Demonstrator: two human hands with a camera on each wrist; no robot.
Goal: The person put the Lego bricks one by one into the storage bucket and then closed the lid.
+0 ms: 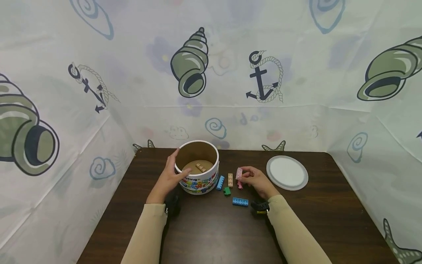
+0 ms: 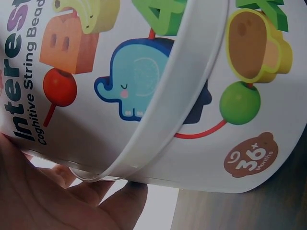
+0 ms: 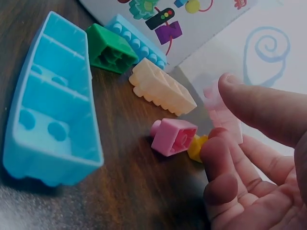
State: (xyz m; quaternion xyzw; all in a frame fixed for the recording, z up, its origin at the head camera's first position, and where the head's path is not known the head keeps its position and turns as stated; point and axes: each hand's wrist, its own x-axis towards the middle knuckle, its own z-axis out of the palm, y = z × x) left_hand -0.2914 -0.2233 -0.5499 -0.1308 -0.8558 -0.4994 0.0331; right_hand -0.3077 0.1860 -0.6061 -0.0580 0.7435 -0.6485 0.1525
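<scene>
My left hand (image 1: 166, 179) holds the rim of a round white bucket (image 1: 201, 185), its thumb at the near rim. Printed letters and an elephant cover the bucket's side (image 2: 144, 76), where a white handle (image 2: 168, 91) crosses it. Inside lies a peach brick (image 1: 200, 167). To the right of the bucket, my right hand (image 1: 258, 181) pinches a pale pink toy brick (image 1: 239, 173) between thumb and fingers. Just below that brick lies a small pink brick (image 3: 173, 136) on the table. Nearby are a peach brick (image 1: 230, 180), a green brick (image 1: 227, 191) and a blue brick (image 1: 220, 182).
Another blue brick (image 1: 240, 201) lies closer to me, studs up in the head view. Something yellow (image 1: 261, 212) shows beneath my right wrist. A round white lid (image 1: 287, 173) lies at the right on the dark wooden table (image 1: 217, 234). Printed cloth hangs behind.
</scene>
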